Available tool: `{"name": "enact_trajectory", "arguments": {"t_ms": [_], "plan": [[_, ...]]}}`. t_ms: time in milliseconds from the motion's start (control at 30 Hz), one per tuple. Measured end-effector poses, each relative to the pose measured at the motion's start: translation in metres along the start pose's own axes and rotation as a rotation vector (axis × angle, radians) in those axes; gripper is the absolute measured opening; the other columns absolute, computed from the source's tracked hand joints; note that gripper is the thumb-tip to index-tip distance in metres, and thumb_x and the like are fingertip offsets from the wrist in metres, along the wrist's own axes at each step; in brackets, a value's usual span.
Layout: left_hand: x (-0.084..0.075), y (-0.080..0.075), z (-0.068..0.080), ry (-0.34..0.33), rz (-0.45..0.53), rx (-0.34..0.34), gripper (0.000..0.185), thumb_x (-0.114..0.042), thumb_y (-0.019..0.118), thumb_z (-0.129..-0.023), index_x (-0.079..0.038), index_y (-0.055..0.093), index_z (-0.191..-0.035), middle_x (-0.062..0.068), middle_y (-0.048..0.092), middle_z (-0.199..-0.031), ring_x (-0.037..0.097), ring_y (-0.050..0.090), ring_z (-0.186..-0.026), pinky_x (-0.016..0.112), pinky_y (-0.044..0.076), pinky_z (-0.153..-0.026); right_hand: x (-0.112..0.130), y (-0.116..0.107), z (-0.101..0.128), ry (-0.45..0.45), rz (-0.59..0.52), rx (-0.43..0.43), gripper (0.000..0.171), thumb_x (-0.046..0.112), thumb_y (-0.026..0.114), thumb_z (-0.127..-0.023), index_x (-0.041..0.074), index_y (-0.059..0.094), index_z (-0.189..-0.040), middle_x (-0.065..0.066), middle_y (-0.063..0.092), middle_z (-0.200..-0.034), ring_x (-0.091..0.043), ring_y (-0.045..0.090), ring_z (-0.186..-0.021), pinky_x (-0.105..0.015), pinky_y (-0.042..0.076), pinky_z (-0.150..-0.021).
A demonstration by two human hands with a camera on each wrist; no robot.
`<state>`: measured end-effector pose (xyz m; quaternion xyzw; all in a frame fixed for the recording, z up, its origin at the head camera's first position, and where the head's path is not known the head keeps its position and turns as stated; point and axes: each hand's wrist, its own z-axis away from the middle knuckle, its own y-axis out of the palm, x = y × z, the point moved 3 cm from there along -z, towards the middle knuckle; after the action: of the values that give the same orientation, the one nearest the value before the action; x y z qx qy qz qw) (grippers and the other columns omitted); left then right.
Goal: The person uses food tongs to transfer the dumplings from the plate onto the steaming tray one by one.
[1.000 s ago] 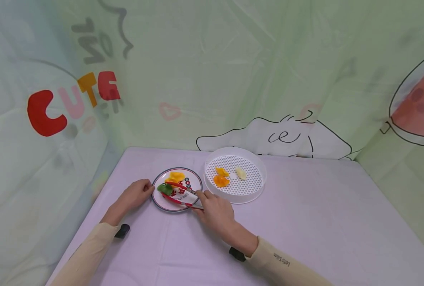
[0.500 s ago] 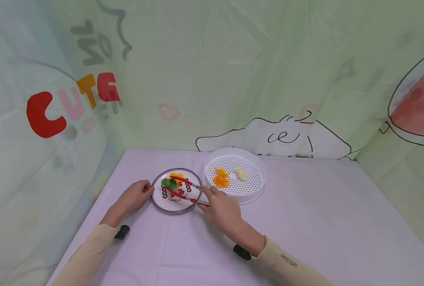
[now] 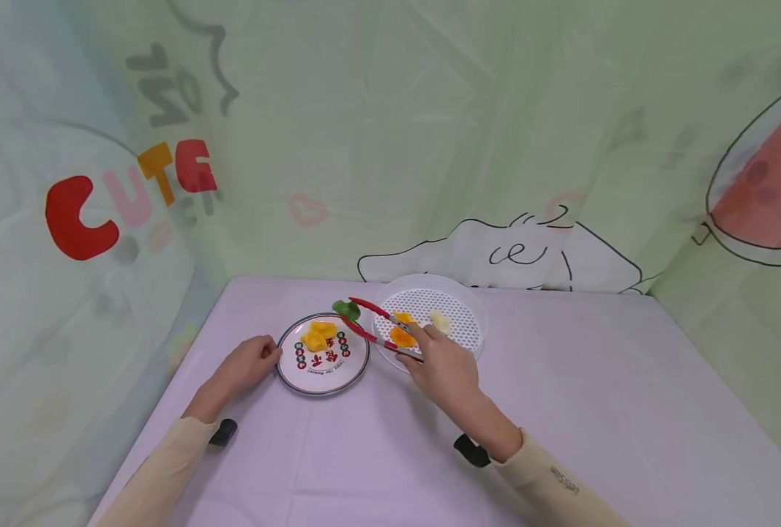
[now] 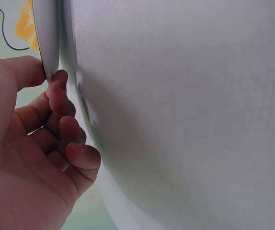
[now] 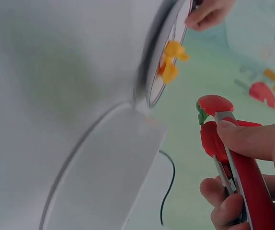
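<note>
My left hand point(image 3: 253, 360) pinches the near-left rim of a white plate point(image 3: 291, 369) between thumb and fingers; in the left wrist view the plate edge point(image 4: 51, 43) sits in that pinch. Yellow, crinkled dumpling-like pieces point(image 3: 319, 335) lie on the plate. My right hand point(image 3: 448, 373) grips red-tipped tongs point(image 3: 362, 333), whose metal arms show in the right wrist view. A green, leafy-looking piece point(image 3: 347, 309) is held at the tong tips, raised over the plate's far right edge.
A round white steamer tray point(image 3: 430, 281) with a perforated floor stands right of the plate. It carries a yellow piece point(image 3: 403, 318), an orange piece point(image 3: 402, 337) and a pale piece point(image 3: 439, 321). A printed curtain point(image 3: 298, 146) hangs behind the table.
The tongs have lifted the green piece off the plate and carried it away and to the right. My right hand now overlaps the steamer tray's near edge; the left hand stays at the plate.
</note>
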<state>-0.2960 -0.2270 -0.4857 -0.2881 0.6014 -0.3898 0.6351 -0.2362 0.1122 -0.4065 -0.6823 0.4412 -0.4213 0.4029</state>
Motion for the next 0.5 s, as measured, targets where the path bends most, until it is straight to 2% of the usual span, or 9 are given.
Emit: {"name": "enact_trajectory", "arguments": {"t_ms": [67,200,300,500], "plan": [[0.001,0.000,0.000,0.000,0.000,-0.001,0.018,-0.023,0.057,-0.101,-0.006,0.060,-0.096,0.005,0.053,-0.079,0.019,0.050,-0.075,0.030,0.041,-0.064,-0.009,-0.004,-0.002,0.028,-0.008,0.001,0.060,0.038,0.081,-0.083,0.015,0.063,-0.135,-0.011,0.070,-0.117,-0.024,0.063,-0.070,-0.029,0.049,-0.052],[-0.001,-0.001,0.002,-0.001,0.002,0.001,0.019,-0.023,0.056,-0.101,-0.005,0.060,-0.096,0.006,0.053,-0.079,0.019,0.050,-0.075,0.030,0.041,-0.064,-0.029,-0.010,-0.008,0.077,-0.012,0.010,0.061,0.040,0.079,-0.084,0.013,0.061,-0.136,-0.016,0.068,-0.124,-0.030,0.070,-0.083,-0.035,0.053,-0.056],[-0.003,-0.001,0.003,-0.002,0.005,0.001,0.019,-0.023,0.056,-0.101,-0.005,0.060,-0.096,0.006,0.053,-0.079,0.019,0.050,-0.075,0.031,0.041,-0.065,-0.045,-0.012,-0.012,0.111,-0.006,0.031,0.061,0.040,0.078,-0.085,0.011,0.060,-0.137,-0.018,0.068,-0.122,-0.031,0.067,-0.079,-0.036,0.053,-0.056],[-0.004,-0.001,0.004,-0.002,0.013,0.001,0.019,-0.023,0.056,-0.101,-0.005,0.060,-0.097,0.006,0.053,-0.079,0.019,0.050,-0.075,0.030,0.040,-0.065,-0.069,-0.012,-0.020,0.164,0.023,0.062,0.061,0.038,0.076,-0.087,0.007,0.059,-0.137,-0.021,0.067,-0.121,-0.033,0.066,-0.081,-0.041,0.056,-0.061]]}}
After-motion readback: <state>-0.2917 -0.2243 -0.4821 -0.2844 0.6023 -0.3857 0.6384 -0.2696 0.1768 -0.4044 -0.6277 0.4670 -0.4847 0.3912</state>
